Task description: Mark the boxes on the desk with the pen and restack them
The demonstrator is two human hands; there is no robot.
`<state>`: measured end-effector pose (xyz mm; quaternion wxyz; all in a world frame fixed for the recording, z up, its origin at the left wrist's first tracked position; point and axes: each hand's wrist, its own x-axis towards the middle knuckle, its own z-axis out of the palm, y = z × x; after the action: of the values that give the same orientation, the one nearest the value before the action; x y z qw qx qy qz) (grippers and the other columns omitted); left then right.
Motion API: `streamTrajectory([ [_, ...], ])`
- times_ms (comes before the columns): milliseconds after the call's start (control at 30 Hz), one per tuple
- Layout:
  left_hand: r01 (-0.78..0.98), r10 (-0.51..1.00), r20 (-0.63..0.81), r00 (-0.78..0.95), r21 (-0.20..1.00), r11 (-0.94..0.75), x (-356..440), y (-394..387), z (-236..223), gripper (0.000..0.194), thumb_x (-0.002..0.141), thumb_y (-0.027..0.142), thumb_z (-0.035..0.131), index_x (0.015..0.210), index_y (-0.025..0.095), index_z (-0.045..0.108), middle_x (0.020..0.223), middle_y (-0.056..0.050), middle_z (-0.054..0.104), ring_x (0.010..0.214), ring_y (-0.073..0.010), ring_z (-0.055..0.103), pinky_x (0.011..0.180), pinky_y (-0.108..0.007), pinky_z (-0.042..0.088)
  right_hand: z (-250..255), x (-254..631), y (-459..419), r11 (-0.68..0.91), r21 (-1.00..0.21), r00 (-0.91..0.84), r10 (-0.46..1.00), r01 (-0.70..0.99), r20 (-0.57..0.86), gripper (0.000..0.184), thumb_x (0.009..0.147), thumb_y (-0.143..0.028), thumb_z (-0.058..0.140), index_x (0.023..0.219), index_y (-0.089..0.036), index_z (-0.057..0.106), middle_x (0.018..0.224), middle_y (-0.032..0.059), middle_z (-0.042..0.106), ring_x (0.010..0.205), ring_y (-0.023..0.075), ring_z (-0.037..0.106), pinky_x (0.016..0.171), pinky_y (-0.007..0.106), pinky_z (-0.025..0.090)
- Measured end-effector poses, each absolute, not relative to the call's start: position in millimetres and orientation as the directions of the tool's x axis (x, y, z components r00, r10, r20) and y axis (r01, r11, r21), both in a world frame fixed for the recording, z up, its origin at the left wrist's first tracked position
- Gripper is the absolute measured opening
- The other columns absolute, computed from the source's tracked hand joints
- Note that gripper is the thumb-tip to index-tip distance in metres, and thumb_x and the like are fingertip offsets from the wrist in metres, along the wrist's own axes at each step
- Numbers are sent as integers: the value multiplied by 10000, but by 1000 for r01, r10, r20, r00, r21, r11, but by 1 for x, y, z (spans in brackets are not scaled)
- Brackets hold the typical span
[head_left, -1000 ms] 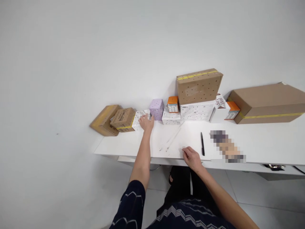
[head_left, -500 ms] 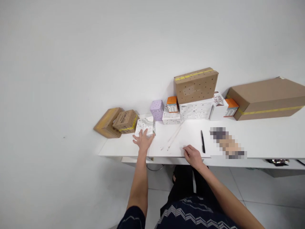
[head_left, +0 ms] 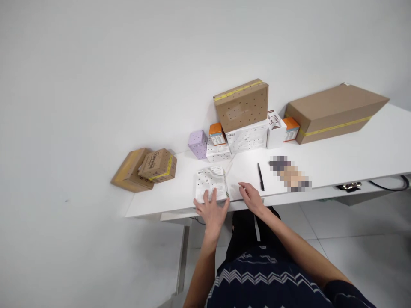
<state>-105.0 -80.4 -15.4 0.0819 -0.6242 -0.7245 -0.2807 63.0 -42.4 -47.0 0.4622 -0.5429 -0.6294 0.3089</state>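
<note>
A white carton with small dark spots (head_left: 210,179) lies near the table's front edge. My left hand (head_left: 212,210) is on it, fingers spread over its top and near edge, with the thumb at its right corner. To the right, my right hand (head_left: 252,199) rests by the front edge, fingers loosely curled together, with nothing visible in them. It is close to the carton but apart from it. Beyond my right hand lies a black pen (head_left: 260,176).
At the left end are two brown cartons (head_left: 131,171) (head_left: 159,164). Along the wall stand a lilac box (head_left: 198,144), orange-topped boxes (head_left: 217,134) (head_left: 291,129), white boxes (head_left: 247,137) (head_left: 276,130), a spotted brown carton (head_left: 242,107) and a long brown carton (head_left: 337,113). A pixelated patch covers something beside the pen.
My left hand has brought the white carton away from the brown cartons, rightward and toward the front edge. My right hand stays by the edge. The camera view has shifted.
</note>
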Motion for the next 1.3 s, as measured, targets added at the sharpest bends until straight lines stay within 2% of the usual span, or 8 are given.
streamTrajectory([
  [167,925,854,511,-101,365,-108,-76,-80,-16,601,672,486,723,1234,311,606,1304,-157,516,1314,-539,181,902,-786,222,-33,74,-56,146,-932,77,980,333,182,413,949,-436,354,1172,-177,585,1105,117,627,926,190,616,821,343,500],
  [300,925,876,481,24,323,-202,-50,-84,-11,583,703,494,699,1248,314,598,1312,-147,520,1297,-527,222,911,-746,256,-33,83,-63,132,-925,110,977,357,182,429,935,-471,381,1198,-180,554,1120,127,587,930,203,599,822,373,505],
  [400,902,880,460,120,319,-290,-44,-83,-8,506,761,427,657,1250,315,593,1322,-113,515,1282,-463,300,958,-666,297,-37,91,-67,81,-907,194,965,414,175,503,905,-505,428,1274,-168,490,1157,149,539,904,214,582,747,378,522],
  [500,777,866,495,76,515,-362,-58,-74,-16,499,815,385,601,1292,250,550,1307,-135,501,1231,-336,430,1005,-528,363,-39,100,-70,30,-900,246,958,436,151,535,902,-515,429,1318,-179,458,1152,145,538,893,218,575,730,380,521],
  [600,545,928,332,-166,816,-195,-80,-61,-31,536,898,445,464,1351,160,463,1257,-171,533,1089,-245,559,915,-412,470,-37,103,-72,7,-889,242,961,457,132,524,909,-516,415,1319,-193,466,1131,135,556,908,227,575,776,400,513],
  [667,452,960,176,-218,890,-61,-92,-55,-39,523,924,498,378,1281,147,530,1198,-163,585,1055,-239,580,903,-404,477,-36,102,-72,7,-874,239,961,486,140,524,916,-510,398,1314,-178,476,1137,145,561,959,246,570,824,422,500],
  [833,470,986,156,-53,875,-113,-92,-52,-40,475,926,533,356,1034,186,661,1045,-113,654,1047,-244,566,979,-427,408,-38,95,-70,22,-836,237,954,549,181,528,930,-495,363,1319,-157,480,1159,165,575,1033,281,557,874,457,478],
  [1300,172,929,71,-364,985,-8,-90,-59,-25,492,783,530,622,1125,190,523,1137,-112,598,964,-188,613,816,-310,504,-31,67,-71,123,-903,114,976,411,185,474,961,-444,328,1338,-194,466,1201,120,608,1087,231,567,935,402,462],
])
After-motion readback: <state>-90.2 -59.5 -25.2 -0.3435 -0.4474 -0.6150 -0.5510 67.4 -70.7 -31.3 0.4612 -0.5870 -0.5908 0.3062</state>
